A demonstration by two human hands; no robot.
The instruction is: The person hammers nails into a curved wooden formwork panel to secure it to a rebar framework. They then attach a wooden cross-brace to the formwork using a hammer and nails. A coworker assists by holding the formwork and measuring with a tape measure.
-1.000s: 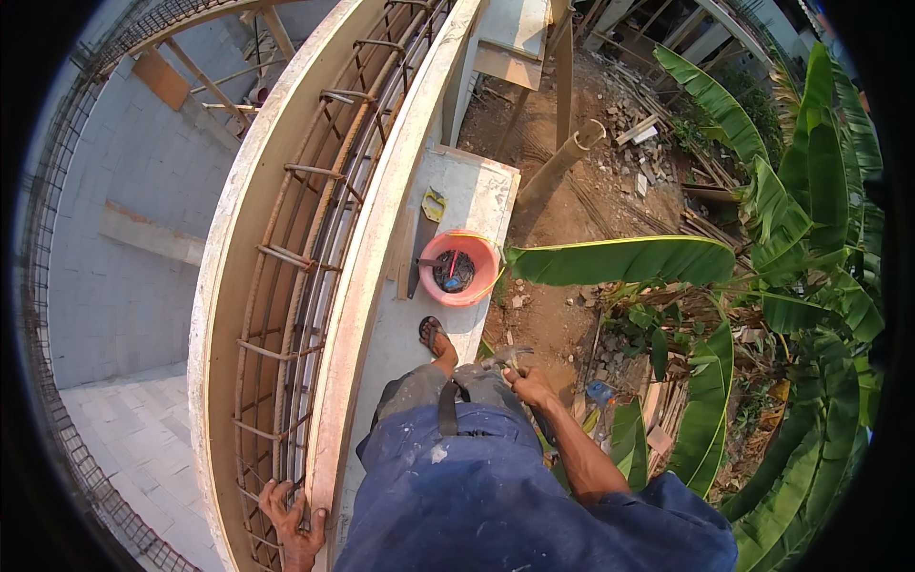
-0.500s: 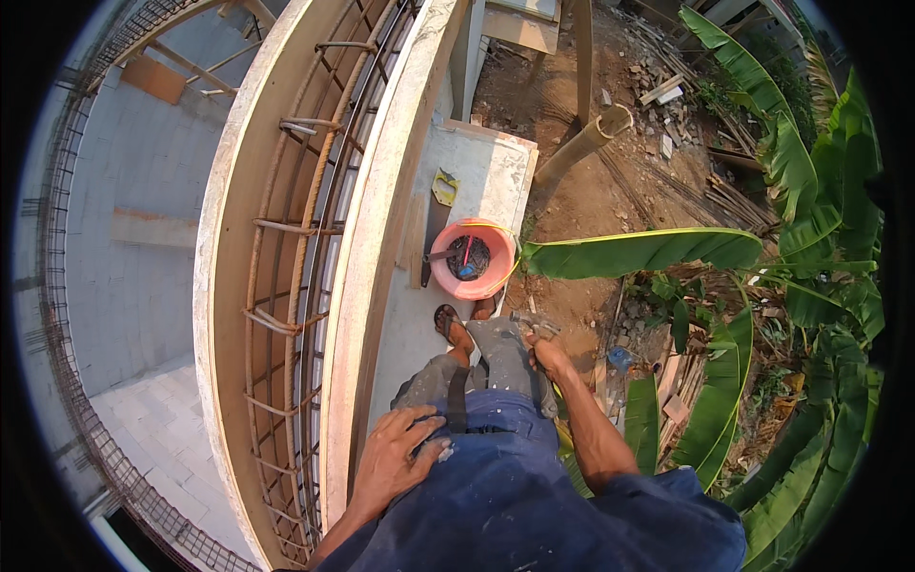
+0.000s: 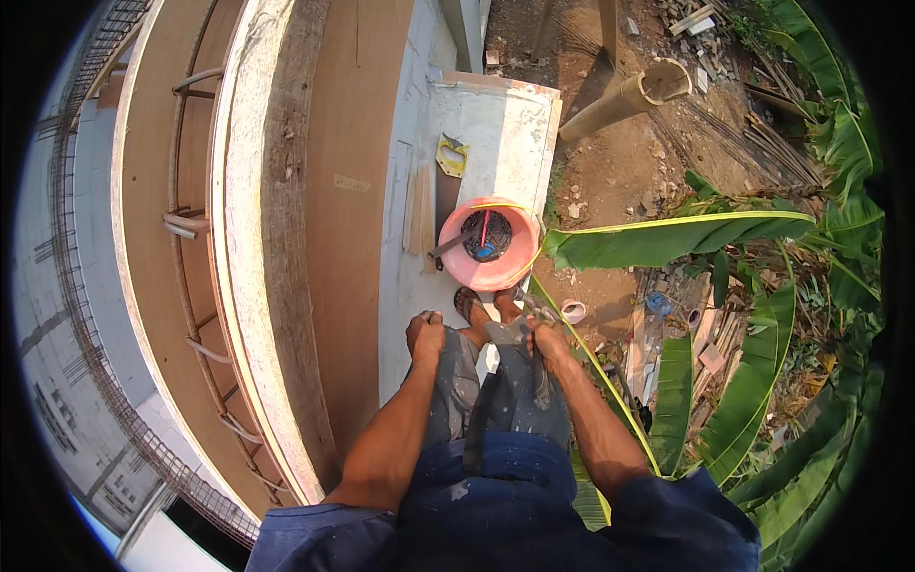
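My right hand (image 3: 546,339) is closed round a hammer (image 3: 541,311), with its greyish head just above the fingers in front of my right thigh. My left hand (image 3: 425,334) is curled into a fist beside my left trouser leg; whatever lies inside the fingers is hidden. Just beyond my sandalled feet stands a pink bucket (image 3: 519,229). It holds dark small pieces, a red-handled tool (image 3: 484,229) and something blue. A dark bar (image 3: 452,245) leans over its left rim. Behind the bucket lies a handsaw with a yellow handle (image 3: 451,155).
A tall wooden formwork panel (image 3: 348,191) runs along my left, with steel reinforcement (image 3: 181,224) inside the formwork. The narrow pale ledge (image 3: 496,124) drops off on the right toward dirt ground. A banana leaf (image 3: 677,238) reaches toward the bucket; a bamboo post (image 3: 624,100) rises beyond.
My left hand has moved forward from my lap and its spread fingers have closed. My view has shifted toward the formwork, which looks larger and closer. The right hand still holds the hammer.
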